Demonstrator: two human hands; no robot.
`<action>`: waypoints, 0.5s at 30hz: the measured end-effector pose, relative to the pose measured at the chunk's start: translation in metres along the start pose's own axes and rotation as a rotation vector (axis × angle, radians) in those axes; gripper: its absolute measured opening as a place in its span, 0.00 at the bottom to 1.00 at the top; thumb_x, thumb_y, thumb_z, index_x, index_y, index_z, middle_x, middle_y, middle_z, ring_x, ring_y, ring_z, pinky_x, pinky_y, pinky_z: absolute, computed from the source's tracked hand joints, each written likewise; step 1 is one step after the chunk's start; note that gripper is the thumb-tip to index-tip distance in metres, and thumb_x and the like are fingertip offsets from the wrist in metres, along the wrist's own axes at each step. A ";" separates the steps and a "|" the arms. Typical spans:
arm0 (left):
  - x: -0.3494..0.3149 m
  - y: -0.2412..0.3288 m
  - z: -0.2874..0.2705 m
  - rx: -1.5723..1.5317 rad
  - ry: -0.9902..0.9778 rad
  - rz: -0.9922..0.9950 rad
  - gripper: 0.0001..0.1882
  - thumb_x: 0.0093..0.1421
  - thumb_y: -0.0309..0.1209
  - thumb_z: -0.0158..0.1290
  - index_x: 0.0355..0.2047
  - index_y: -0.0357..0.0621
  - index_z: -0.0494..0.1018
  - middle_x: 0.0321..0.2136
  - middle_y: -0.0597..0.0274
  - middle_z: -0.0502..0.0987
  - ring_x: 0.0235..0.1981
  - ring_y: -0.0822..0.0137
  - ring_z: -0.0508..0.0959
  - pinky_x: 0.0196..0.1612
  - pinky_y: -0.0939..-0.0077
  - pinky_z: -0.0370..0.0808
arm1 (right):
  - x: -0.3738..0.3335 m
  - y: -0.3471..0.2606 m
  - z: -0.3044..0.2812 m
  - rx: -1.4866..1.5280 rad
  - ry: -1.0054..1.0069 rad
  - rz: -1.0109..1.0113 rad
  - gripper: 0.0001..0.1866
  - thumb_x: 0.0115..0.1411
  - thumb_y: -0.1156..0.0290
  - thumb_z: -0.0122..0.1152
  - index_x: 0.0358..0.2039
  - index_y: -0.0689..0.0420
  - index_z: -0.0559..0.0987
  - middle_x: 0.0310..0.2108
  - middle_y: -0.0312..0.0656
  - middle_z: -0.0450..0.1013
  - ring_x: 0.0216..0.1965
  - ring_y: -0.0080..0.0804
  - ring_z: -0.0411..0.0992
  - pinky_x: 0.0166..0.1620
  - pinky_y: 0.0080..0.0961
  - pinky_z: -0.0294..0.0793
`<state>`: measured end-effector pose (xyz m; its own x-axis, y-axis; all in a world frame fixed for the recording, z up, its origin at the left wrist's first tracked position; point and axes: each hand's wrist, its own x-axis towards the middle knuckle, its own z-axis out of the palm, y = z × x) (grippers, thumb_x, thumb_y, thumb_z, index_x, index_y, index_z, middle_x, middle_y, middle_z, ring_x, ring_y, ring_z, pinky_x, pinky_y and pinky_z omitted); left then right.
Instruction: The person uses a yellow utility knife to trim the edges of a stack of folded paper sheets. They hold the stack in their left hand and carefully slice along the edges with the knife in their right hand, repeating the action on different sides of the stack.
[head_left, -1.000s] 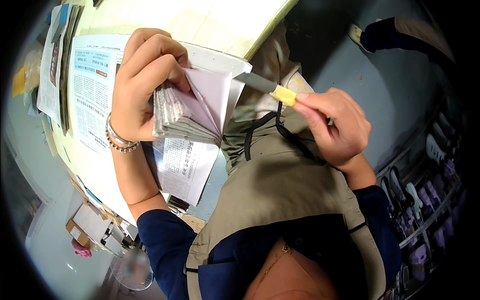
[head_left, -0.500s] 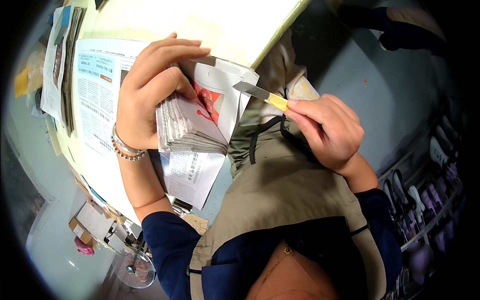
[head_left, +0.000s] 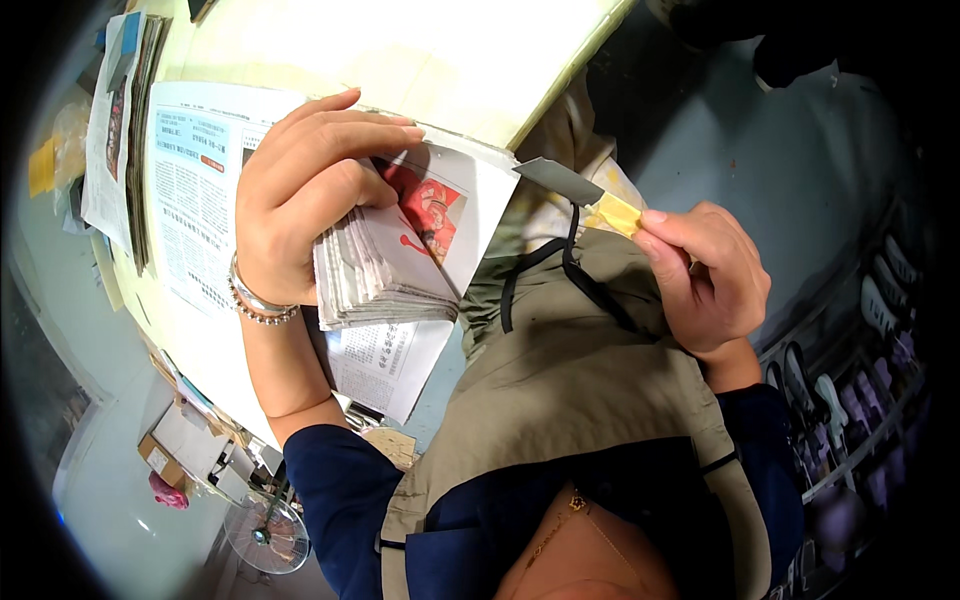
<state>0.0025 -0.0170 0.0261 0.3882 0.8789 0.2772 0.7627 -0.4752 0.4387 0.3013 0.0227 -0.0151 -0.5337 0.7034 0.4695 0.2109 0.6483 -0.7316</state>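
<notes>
Yellow-handled knife shifts rightward: pinched in right hand, tip by page edge. Folded newspapers: left hand curled around them. Open room: rightward, above floor.

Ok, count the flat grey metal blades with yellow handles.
1: the yellow-handled blade, pinched in the bare right hand. Others could be hidden.

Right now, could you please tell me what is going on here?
A person's left hand holds a thick wad of folded paper at the edge of a pale table. The right hand grips a yellow-handled blade, its tip by the opened page's corner; whether they touch is unclear.
</notes>
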 end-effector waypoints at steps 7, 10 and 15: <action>0.003 0.001 0.002 0.012 -0.001 0.000 0.11 0.40 0.36 0.60 0.18 0.46 0.70 0.35 0.56 0.84 0.41 0.56 0.84 0.52 0.52 0.76 | 0.001 0.004 0.002 -0.017 0.031 0.060 0.14 0.49 0.81 0.72 0.37 0.63 0.80 0.25 0.42 0.78 0.19 0.27 0.70 0.22 0.19 0.65; 0.004 0.001 0.004 0.015 0.008 -0.007 0.11 0.40 0.36 0.60 0.18 0.46 0.69 0.35 0.56 0.84 0.42 0.56 0.83 0.52 0.52 0.76 | 0.003 0.005 0.004 0.019 0.033 0.182 0.10 0.51 0.80 0.72 0.34 0.61 0.82 0.24 0.40 0.78 0.19 0.23 0.70 0.21 0.17 0.64; 0.001 0.001 0.004 0.015 0.004 -0.018 0.11 0.40 0.36 0.60 0.18 0.47 0.70 0.36 0.56 0.84 0.43 0.56 0.83 0.53 0.52 0.75 | 0.013 0.010 0.000 0.147 0.036 0.312 0.06 0.54 0.81 0.68 0.34 0.61 0.84 0.24 0.38 0.78 0.21 0.17 0.70 0.22 0.15 0.63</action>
<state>0.0058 -0.0164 0.0238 0.3723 0.8873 0.2724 0.7773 -0.4584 0.4309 0.2965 0.0379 -0.0161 -0.4325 0.8725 0.2273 0.2380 0.3537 -0.9046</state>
